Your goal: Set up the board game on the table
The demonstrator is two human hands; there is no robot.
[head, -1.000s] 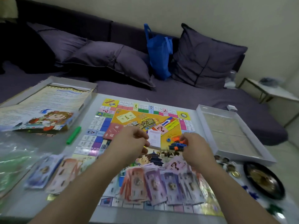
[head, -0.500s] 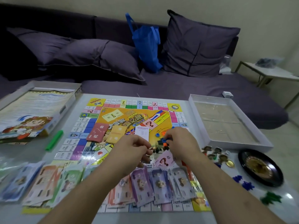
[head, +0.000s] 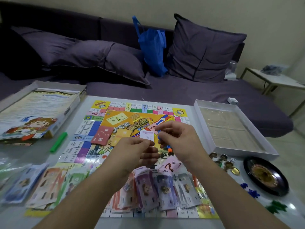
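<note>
The colourful game board lies flat in the middle of the table. Above its centre, my left hand pinches a small white card by its lower edge. My right hand is just right of the card, and its fingertips pinch a small blue piece. Under the right hand a few orange and blue pieces lie on the board. A red card, an orange card and a pink question-mark card rest on the board. Fanned paper money covers its near edge.
The box lid sits at the left and a green marker beside it. More banknotes lie at the near left. At the right are the white box tray, character tokens and coins, a die and a black roulette wheel.
My right hand has lifted off the pile of small pieces and come up beside the white card with a blue piece. My left hand keeps the card.
</note>
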